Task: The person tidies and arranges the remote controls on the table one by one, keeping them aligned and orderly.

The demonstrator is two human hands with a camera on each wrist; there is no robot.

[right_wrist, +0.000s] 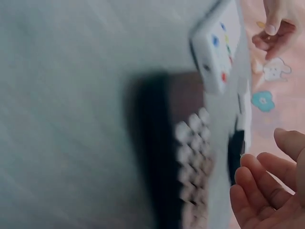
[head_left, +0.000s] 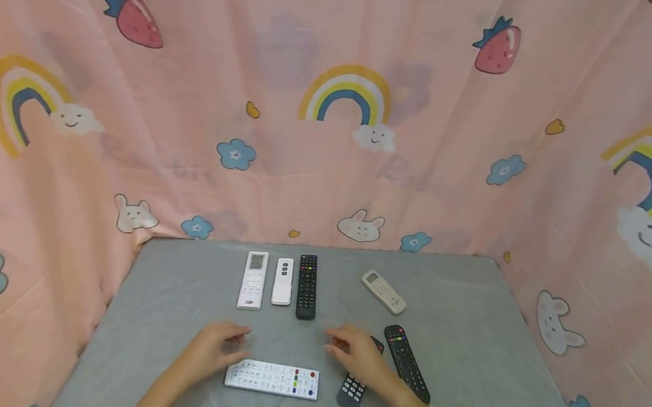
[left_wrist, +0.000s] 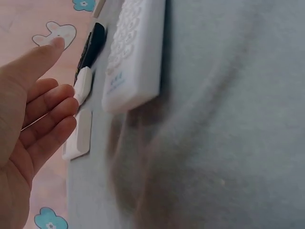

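My left hand point(head_left: 210, 351) hovers at the left end of a white remote control point(head_left: 276, 380) that lies crosswise near the front. Its fingers are loosely bent with nothing between them, and the left wrist view shows the hand point(left_wrist: 33, 109) apart from the white remote point(left_wrist: 136, 62). Over a dark grey remote control point(head_left: 351, 393) hangs my right hand point(head_left: 358, 357), hiding that remote's middle. Its fingers are relaxed and hold nothing, as the right wrist view of the hand point(right_wrist: 267, 191) confirms. Just right of it a black remote control point(head_left: 407, 363) lies slanted.
Toward the back of the grey-covered table point(head_left: 186, 282) stand in a row a white remote with a screen point(head_left: 252, 280), a small white remote point(head_left: 282, 282) and a long black remote point(head_left: 306, 287). A cream remote point(head_left: 384, 292) lies slanted to their right. A pink patterned curtain point(head_left: 198, 96) surrounds the table.
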